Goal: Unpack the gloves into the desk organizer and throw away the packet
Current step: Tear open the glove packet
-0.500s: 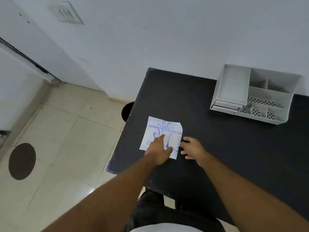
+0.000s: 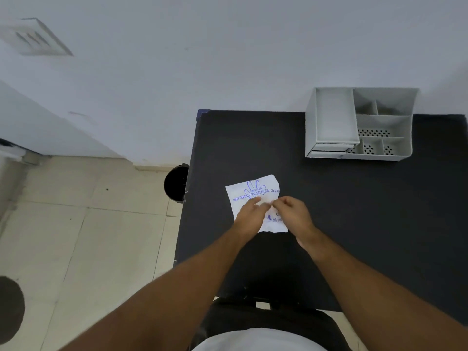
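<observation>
A white, crinkled plastic glove packet (image 2: 255, 196) printed in blue lies on the black bench (image 2: 354, 211), near its left edge and well apart from the pale grey plastic desk organizer (image 2: 359, 124) that stands at the back of the bench against the white wall (image 2: 228, 59). The blue print shows the outline of a hand with the small word "EMBOSSED" above a larger line reading "DISPOSABLE POLYETHYLENE GLOV", the end of which runs off the curled right edge; more small blue marks sit low on the packet, too blurred to read.

The left hand (image 2: 249, 215) rests on the lower left part of the packet and the right hand (image 2: 291, 215) on its lower right. The fingers (image 2: 279, 202) of both hands are drawn together and meet at the middle of the packet, pinching its film there; whether the packet is torn open cannot be told.

The organizer has one tall open compartment on its left and several smaller ones on its right, the lower ones with perforated floors; all look bare. A round black bin (image 2: 176, 183) stands on the cream tiled floor (image 2: 88, 236) just beside the left edge of the bench
</observation>
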